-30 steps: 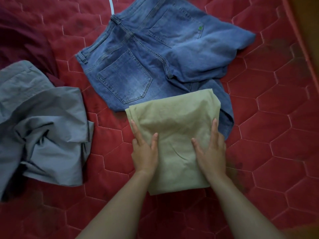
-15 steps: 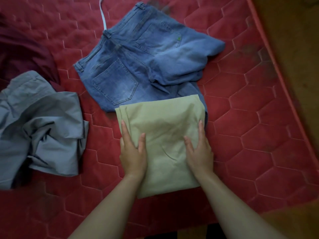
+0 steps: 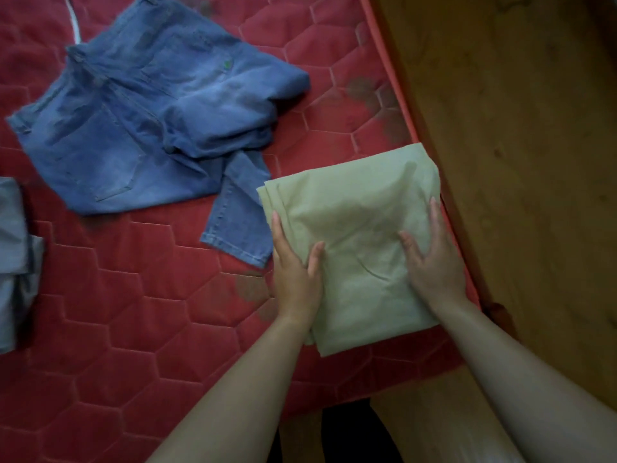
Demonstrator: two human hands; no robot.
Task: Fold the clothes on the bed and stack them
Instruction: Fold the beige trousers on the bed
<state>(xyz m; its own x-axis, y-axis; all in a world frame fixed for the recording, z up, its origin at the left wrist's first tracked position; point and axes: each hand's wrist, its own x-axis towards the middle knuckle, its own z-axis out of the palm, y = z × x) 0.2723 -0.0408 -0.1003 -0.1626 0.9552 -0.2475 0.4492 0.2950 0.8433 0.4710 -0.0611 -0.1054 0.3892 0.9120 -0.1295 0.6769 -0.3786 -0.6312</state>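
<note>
We see a folded pale green garment point(image 3: 354, 228) lying flat on the red quilted bed point(image 3: 117, 312), close to the bed's right edge, where its far right corner reaches the piping beside the wooden floor point(image 3: 517, 162). Both of our hands are on it. The left hand point(image 3: 295, 275) lies along the garment's left side, fingers straight and together against the edge, thumb laid on top of the cloth. The right hand point(image 3: 434, 262) rests on the right side, fingers straight along that edge and thumb spread inward across the fabric. Neither hand is clenched or pinching: both are flat and released, pressing on the cloth from the two sides. The near edge of the garment lies just past our wrists.

To the left and farther away, a pair of blue jeans point(image 3: 140, 128) lies rumpled with its back pockets up. One hemmed leg runs down just beside the green garment's left edge and the left hand's fingers; we cannot tell whether they touch. A grey garment point(image 3: 13, 262) lies crumpled at the left border, well apart from the hands. A thin white cord point(image 3: 75, 21) shows at the top, beside the jeans' waistband.
</note>
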